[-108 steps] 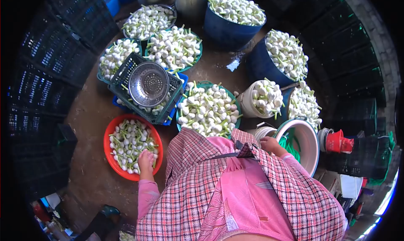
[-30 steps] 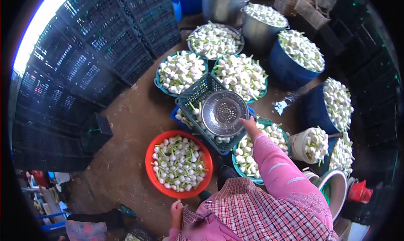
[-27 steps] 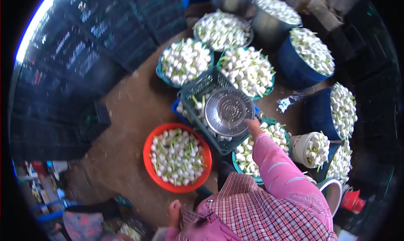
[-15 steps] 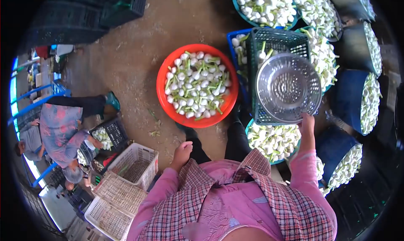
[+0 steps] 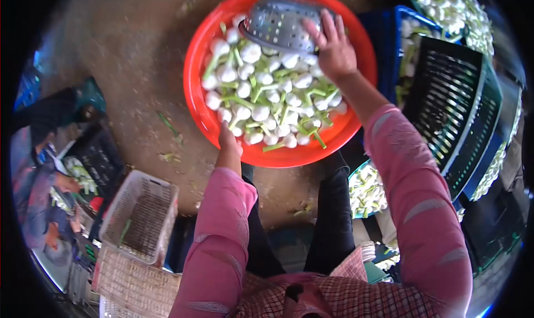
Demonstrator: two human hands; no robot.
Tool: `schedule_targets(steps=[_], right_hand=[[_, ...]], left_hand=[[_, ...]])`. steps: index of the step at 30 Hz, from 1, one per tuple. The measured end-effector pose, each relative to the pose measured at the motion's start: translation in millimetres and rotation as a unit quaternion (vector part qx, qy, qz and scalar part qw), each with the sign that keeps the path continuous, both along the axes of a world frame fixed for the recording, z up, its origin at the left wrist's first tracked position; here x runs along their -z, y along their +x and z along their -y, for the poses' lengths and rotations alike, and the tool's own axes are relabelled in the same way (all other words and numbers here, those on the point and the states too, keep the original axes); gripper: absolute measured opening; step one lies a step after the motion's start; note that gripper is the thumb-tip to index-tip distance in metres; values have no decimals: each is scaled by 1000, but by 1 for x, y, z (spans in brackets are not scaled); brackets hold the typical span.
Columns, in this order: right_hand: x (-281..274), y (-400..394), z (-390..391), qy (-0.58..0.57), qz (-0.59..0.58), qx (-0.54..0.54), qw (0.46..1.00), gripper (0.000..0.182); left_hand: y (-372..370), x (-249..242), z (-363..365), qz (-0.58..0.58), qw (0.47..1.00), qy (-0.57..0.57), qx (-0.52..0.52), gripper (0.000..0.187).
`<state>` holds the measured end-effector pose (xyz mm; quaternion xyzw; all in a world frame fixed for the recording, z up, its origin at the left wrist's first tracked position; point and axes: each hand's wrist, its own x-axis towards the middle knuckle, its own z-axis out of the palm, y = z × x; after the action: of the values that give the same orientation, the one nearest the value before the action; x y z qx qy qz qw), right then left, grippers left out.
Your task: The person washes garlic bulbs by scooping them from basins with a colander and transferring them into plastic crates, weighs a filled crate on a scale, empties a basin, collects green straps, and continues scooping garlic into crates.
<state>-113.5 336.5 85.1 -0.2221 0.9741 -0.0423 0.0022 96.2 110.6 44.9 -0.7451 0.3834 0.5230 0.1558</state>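
Observation:
The red basin (image 5: 192,90) holds many white bulbs with green stems (image 5: 261,112). A metal colander (image 5: 278,23) is tipped over the far part of the bulbs, its perforated outer side facing up. My right hand (image 5: 336,54) lies against the colander's right end, its fingers spread. My left hand (image 5: 230,145) is at the basin's near left rim, with the thumb on the inner side and the other fingers mostly hidden.
At the right are a blue crate (image 5: 399,23), dark slotted crates (image 5: 445,90) and tubs of bulbs (image 5: 367,193). A white basket (image 5: 142,212) stands at the lower left, beside a woven lid (image 5: 139,282). Another person (image 5: 33,179) is at the far left.
The colander has moved left from the green crate to above the red basin and tipped over. My left hand has reached forward to the basin's rim. The view has shifted and the basin appears larger.

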Motion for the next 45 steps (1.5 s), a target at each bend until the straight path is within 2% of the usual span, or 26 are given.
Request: schedule_targets(steps=[2,3,5,7,8,10,13,15,17,19,21,22,23,24,25,27,29,31,32,33,34,36,39,40,41,45], right_hand=[[32,-19,18,-37,9,7,999,61],[37,-35,22,-40,13,-43,998,61],[13,-68,31,-293,130,-163,933,51],[43,-86,25,-79,276,-69,955,56],[54,-87,19,3,318,-42,947,58],[89,-52,-8,-129,338,86,928,62],[109,-8,-5,-121,363,137,914,64],[140,5,-23,-123,304,124,937,67],[161,13,-38,-303,439,261,805,61],[161,30,-30,-300,456,316,776,51],[198,58,-44,-326,545,445,632,36],[216,69,-48,-331,547,444,628,36],[231,81,-52,-391,567,450,568,31],[239,85,-51,-448,582,453,505,26],[246,85,-52,-455,582,453,499,26],[254,84,-51,-535,574,475,398,17],[218,70,-29,-539,579,451,414,13],[231,73,-45,-516,604,435,424,15],[247,79,-55,-510,571,399,505,15],[242,80,-58,-515,570,401,499,15],[230,80,-60,-483,597,405,497,14],[181,80,-48,-467,592,413,512,13],[166,95,-60,-462,587,403,528,16],[168,99,-67,-405,590,381,585,20],[171,105,-72,-409,586,384,585,20],[150,122,-72,-425,538,396,611,24]], left_hand=[[16,52,9,-149,988,32,-21,60],[25,79,11,-242,961,61,-120,65],[28,106,9,-228,958,44,-167,67],[24,116,16,-344,910,97,-210,65],[14,111,24,-291,903,168,-270,59],[23,153,35,-384,877,107,-267,59],[10,165,38,-440,870,90,-203,59],[1,167,41,-459,865,98,-178,57],[-16,169,41,-503,849,92,-132,53],[-32,146,28,-445,874,71,-184,53],[-42,136,16,-459,870,108,-141,53],[-46,130,5,-447,889,67,-77,53],[-50,130,-1,-427,900,63,-63,50],[-52,135,-9,-414,910,10,-11,50],[-53,140,-14,-399,915,-43,44,49],[-59,142,-20,-406,850,-159,296,52],[-66,114,-33,-460,799,-105,372,56],[-66,95,-32,-441,865,-46,233,56],[-63,87,-30,-413,888,-58,192,56],[-55,84,-16,-346,901,-151,214,55],[-51,93,-3,-345,900,-151,221,55],[-47,116,18,-168,981,-27,90,58],[-68,112,17,-228,967,104,39,62],[-66,121,10,-274,954,117,23,61],[-63,131,-3,-389,918,53,62,58],[-52,112,-14,-436,898,56,27,49]])
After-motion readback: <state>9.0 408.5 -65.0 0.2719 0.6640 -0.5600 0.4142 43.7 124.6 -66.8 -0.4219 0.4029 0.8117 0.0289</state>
